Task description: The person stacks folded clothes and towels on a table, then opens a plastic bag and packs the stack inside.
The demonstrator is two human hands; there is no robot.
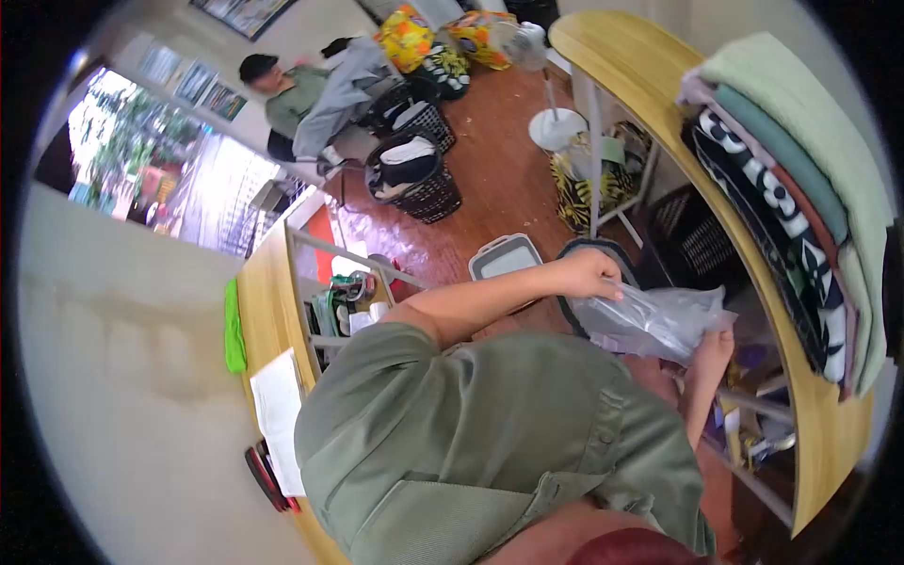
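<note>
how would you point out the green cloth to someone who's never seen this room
Start with the wooden table along the pale wall at picture left. On its wall-side edge, higher in view than the white papers, lies a narrow cloth. Its bright lime green sets it apart from those papers and the black-and-red item beside them.

The clear plastic bag (659, 320) is thin, creased and glossy. It is drawn out between the left hand (596, 275) and the right hand (713, 348), bunched narrow beside the left and spreading wider and looser towards the right.
</note>
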